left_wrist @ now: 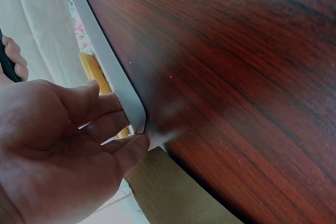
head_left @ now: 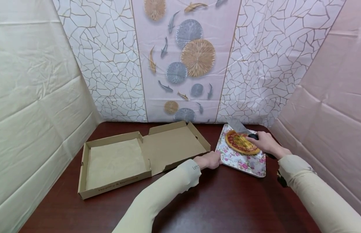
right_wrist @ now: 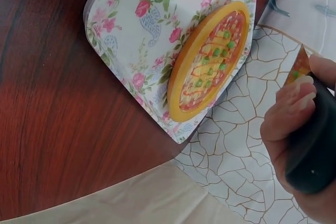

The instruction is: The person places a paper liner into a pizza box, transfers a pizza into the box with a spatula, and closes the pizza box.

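Observation:
My right hand (head_left: 267, 143) grips the black handle (right_wrist: 315, 135) of a spatula, whose wide metal blade (head_left: 238, 125) points to the back left, over the tray's far part. Below the blade lies a round pizza (right_wrist: 210, 64) with a thick yellow-brown crust and green bits on top. It rests on a white tray (head_left: 241, 164) printed with pink flowers. At the tray's near left corner my left hand (left_wrist: 68, 135) holds the rim, fingers curled at the edge. In the right wrist view the blade is mostly hidden behind the fingers.
Left of the tray an open cardboard pizza box (head_left: 116, 182) lies with its lid (head_left: 174, 142) folded out to the right, close to my left hand. Brown paper (head_left: 117, 161) lines its base. Cloth walls (head_left: 110, 64) enclose the dark wooden table (head_left: 227, 200) on three sides.

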Tool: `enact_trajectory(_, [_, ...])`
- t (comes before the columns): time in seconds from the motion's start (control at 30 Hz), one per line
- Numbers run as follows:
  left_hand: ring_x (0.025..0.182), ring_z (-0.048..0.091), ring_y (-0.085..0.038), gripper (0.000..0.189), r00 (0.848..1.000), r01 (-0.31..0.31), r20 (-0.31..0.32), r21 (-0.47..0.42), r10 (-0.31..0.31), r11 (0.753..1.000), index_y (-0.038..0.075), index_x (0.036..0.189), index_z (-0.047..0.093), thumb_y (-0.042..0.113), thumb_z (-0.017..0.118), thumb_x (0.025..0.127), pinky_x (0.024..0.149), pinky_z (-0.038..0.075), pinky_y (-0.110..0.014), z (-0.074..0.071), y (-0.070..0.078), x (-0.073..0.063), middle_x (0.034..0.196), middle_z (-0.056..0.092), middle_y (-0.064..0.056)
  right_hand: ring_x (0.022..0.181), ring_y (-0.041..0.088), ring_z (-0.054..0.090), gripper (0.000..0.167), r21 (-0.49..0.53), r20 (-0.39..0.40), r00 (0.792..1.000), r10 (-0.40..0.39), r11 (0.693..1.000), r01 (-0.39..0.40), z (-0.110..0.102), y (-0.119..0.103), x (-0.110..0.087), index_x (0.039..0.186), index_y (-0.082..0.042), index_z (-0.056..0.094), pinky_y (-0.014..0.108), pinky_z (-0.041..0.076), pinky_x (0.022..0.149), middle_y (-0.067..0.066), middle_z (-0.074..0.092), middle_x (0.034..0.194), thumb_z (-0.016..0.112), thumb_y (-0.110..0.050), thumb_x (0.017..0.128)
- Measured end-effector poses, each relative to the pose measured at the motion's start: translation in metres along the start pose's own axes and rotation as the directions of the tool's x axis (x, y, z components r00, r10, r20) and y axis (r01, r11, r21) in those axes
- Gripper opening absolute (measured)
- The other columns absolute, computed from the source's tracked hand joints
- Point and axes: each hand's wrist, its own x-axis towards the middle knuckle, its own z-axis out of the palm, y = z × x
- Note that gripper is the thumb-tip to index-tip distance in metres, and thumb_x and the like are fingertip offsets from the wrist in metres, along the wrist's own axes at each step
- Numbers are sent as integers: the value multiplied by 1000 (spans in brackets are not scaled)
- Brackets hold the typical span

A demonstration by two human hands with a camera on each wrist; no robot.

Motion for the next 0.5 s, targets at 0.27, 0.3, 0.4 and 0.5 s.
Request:
enact_trajectory(0.27, [66,52,-11,29,1000,10,14,13,-10,1000,14,73,52,23,49,100,62,42,-23,2,-2,8,72,52,1,48,15,45,43,5,61,998,-4,1000,4,-3,-4,-2,80,-3,48,31,41,51,3,46,61,52,-42,97])
enact_trajectory(0.3, [67,52,-11,28,1000,11,20,10,-11,1000,14,74,53,23,49,100,63,42,-23,2,-2,9,72,52,1,48,15,45,43,5,70,998,0,1000,0,-3,-4,-3,81,-3,48,31,41,51,3,46,61,52,-42,97])
enact_trajectory(0.4, [66,52,-11,27,999,11,32,-1,-11,1000,13,76,54,22,48,101,63,42,-22,3,-3,9,72,51,1,49,15,41,44,-16,82,997,2,1000,0,-5,-4,-3,76,-4,47,30,38,52,2,44,59,53,-42,97])
enact_trajectory(0.5, [65,51,-11,25,999,20,36,-9,-20,1000,13,78,55,23,49,101,63,42,-23,4,-3,9,72,50,1,49,15,39,45,-34,90,996,4,999,-1,-6,-3,-2,73,-5,46,30,36,53,1,42,58,54,-43,96])
